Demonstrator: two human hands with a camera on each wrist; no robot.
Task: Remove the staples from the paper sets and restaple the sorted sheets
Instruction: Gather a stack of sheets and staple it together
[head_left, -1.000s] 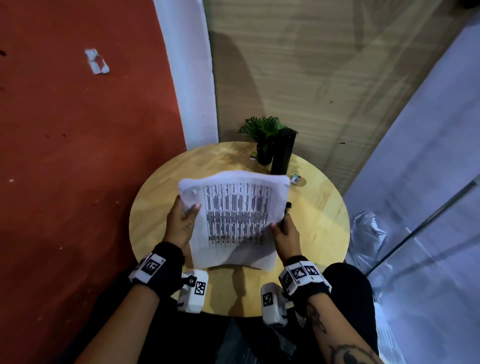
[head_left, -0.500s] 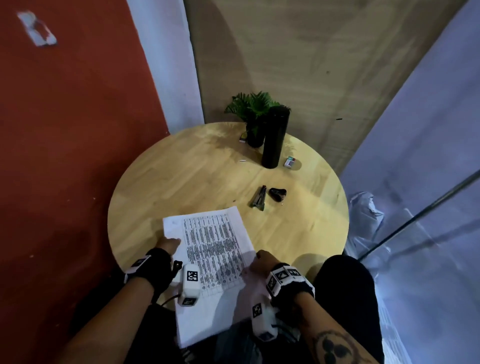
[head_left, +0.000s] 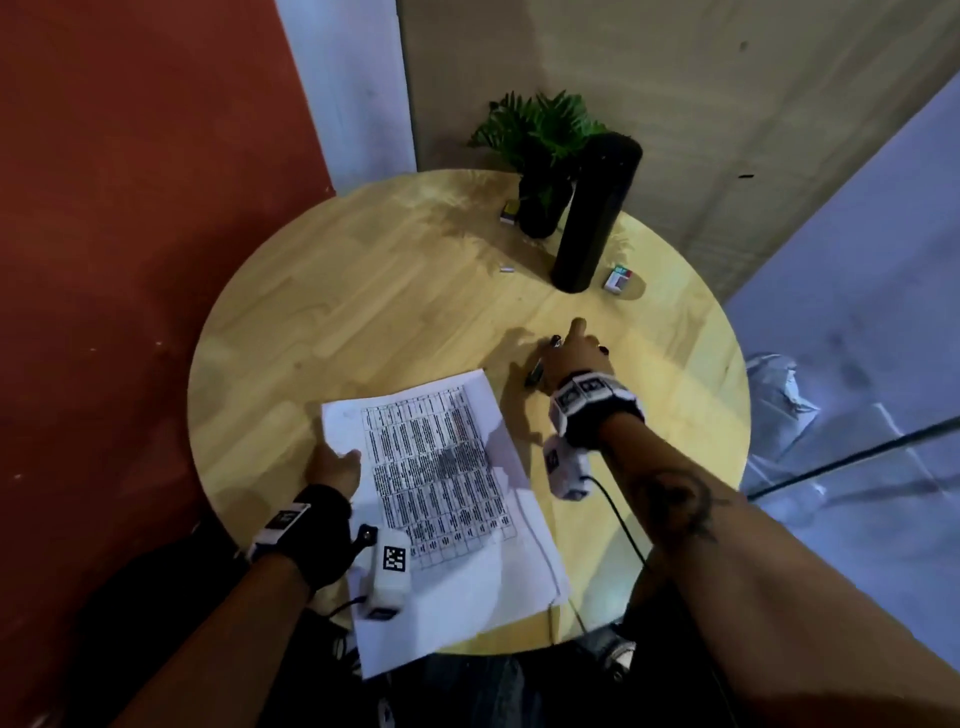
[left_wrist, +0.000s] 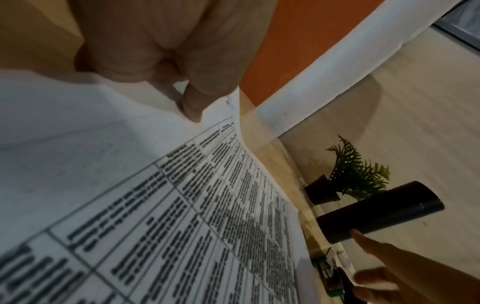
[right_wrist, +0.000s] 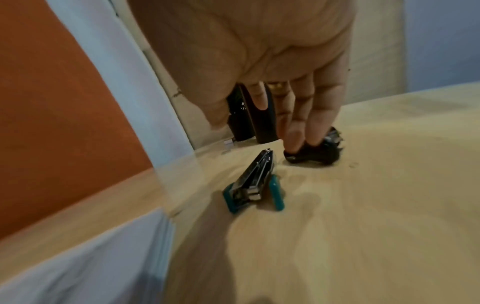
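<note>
A printed paper set (head_left: 441, 488) lies flat on the round wooden table (head_left: 337, 312), its near end hanging over the edge. My left hand (head_left: 335, 465) holds the set's left margin, thumb (left_wrist: 192, 109) pressed on the top sheet. My right hand (head_left: 582, 353) reaches forward past the paper. Its straight fingertips (right_wrist: 315, 137) touch the top of a black claw staple remover (right_wrist: 319, 156), and the thumb stands apart to the left. A teal and metal stapler (right_wrist: 252, 185) lies on its side just left of the remover, untouched.
A tall black bottle (head_left: 595, 208) and a small potted plant (head_left: 540, 150) stand at the table's far side. A small staple box (head_left: 618, 278) lies right of the bottle and another small box (head_left: 510, 212) beside the pot. A red wall is on the left.
The paper set, held up in both hands a second ago, now lies on the table. My right hand has let go of it and reached forward to the staple remover.
</note>
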